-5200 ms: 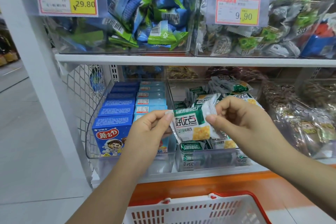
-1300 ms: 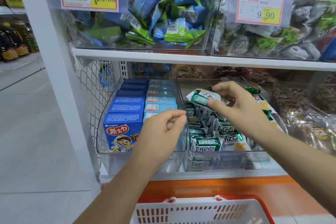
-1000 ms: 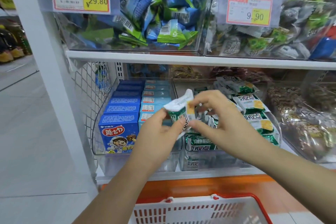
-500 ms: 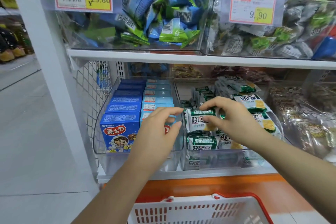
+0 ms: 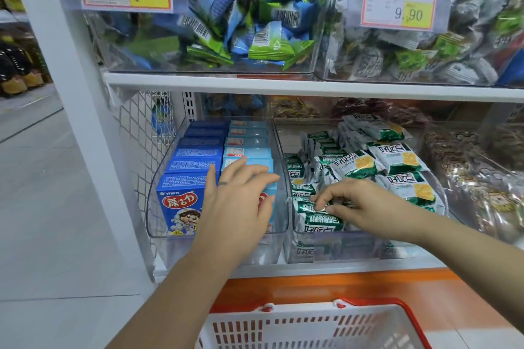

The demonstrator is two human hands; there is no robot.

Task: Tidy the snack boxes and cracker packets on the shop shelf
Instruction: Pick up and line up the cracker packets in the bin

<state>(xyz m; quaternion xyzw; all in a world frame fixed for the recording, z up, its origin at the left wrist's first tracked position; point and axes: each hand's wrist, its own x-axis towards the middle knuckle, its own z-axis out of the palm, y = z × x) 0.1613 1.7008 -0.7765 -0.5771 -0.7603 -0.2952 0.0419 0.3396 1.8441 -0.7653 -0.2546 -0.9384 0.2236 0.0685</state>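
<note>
On the lower shelf a clear bin (image 5: pixel 158 178) holds two rows of blue snack boxes (image 5: pixel 181 201). Beside it on the right a second clear bin (image 5: pixel 286 178) holds several green-and-white cracker packets (image 5: pixel 394 156). My left hand (image 5: pixel 238 201) hovers in front of the light-blue boxes with its fingers spread and straight, holding nothing. My right hand (image 5: pixel 354 201) reaches into the front of the cracker bin, and its fingertips pinch the top edge of a cracker packet (image 5: pixel 307 207) standing near the bin's front left.
The upper shelf (image 5: pixel 283 85) carries clear bins of blue-green candy (image 5: pixel 241 22) and grey-green sweets (image 5: pixel 425 51) with price tags. A bin of brown packets (image 5: pixel 487 178) sits at right. A red-and-white shopping basket (image 5: pixel 312 326) is below. A white upright post (image 5: pixel 85 93) stands at left.
My right hand has lowered its cracker packet into the front of the bin. My left hand has opened and spread in front of the light-blue boxes.
</note>
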